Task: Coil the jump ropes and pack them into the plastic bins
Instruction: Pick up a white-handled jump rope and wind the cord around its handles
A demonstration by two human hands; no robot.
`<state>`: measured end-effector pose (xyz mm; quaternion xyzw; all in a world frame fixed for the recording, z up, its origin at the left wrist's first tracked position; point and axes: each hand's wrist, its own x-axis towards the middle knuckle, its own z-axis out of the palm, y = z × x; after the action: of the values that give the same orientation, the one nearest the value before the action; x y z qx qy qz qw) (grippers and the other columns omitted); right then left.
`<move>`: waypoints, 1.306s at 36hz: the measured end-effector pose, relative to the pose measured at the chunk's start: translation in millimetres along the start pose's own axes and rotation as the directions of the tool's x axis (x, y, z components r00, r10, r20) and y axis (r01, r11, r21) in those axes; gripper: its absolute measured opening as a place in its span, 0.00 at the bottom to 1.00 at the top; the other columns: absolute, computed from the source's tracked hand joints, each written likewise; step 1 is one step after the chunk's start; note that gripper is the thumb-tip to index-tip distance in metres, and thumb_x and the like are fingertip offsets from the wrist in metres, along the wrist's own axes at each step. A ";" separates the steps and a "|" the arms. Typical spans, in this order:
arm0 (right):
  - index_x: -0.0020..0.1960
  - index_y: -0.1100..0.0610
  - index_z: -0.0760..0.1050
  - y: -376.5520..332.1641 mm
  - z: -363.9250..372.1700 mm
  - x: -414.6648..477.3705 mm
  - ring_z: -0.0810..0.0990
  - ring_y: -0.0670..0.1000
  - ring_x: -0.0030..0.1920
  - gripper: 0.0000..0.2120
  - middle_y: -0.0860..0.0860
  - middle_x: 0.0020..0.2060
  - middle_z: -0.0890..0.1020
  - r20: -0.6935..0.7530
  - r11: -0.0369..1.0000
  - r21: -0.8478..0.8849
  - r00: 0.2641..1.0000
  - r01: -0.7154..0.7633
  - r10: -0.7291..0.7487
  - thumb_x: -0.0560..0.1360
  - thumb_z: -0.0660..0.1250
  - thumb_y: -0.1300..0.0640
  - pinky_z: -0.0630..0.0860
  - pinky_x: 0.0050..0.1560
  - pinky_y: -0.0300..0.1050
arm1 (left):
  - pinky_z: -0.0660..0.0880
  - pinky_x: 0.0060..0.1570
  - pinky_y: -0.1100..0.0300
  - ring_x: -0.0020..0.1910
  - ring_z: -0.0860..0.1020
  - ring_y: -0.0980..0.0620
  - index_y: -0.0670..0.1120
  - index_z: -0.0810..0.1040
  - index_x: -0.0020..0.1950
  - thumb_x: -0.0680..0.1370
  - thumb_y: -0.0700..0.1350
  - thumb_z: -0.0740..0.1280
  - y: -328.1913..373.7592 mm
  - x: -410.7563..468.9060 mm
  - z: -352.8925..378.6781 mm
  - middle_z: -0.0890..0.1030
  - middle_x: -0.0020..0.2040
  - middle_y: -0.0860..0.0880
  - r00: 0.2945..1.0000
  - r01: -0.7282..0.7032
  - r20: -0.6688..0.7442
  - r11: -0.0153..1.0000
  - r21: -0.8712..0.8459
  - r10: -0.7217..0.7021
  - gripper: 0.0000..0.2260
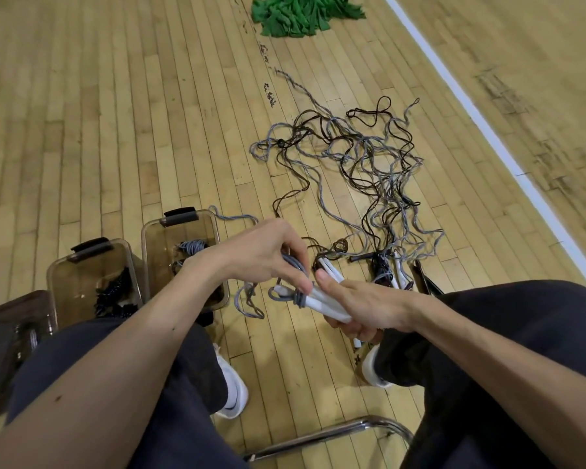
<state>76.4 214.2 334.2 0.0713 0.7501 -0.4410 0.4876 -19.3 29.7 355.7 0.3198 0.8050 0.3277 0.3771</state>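
head view: what were the hands doing from where you stood?

the right hand point(362, 306) was closed round a bundle of white handles point(322, 304), thumb laid along the top. the left hand point(268, 255) pinched loops of grey rope point(293, 264) right at the handles' ends, where a few turns were wound round them.

and the rest of the ropes?

a loose tangle of ropes point(362, 157), grey and dark, thin and wavy, lay on the plank floor point(82, 130) ahead of the knees. more white handles lay at its near edge.

the bins?

two clear, brown-tinted plastic ones stood by the left knee. the nearer bin point(149, 238) held a grey coil, the second bin point(53, 275) something black and beaded. the left forearm covered part of the nearer one.

anything you couldn't make out?

a darker container point(14, 316) was cut off at the left edge. a pile of green cloth point(301, 15) was cut off at the top.
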 end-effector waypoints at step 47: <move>0.43 0.56 0.68 -0.3 -32.8 0.1 0.58 0.46 0.24 0.11 0.49 0.26 0.63 -0.393 0.796 0.485 0.903 0.363 -0.173 0.79 0.70 0.57 0.58 0.22 0.38 | 0.61 0.26 0.64 0.25 0.61 0.57 0.40 0.75 0.47 0.86 0.51 0.54 8.8 32.3 29.5 0.64 0.27 0.56 0.970 0.125 -0.133 0.889 -0.441 -0.202 0.19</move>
<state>54.2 237.9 338.8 0.1714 0.6654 -0.6835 0.2463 -9.4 67.9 334.9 0.1298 0.7672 0.4905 0.3924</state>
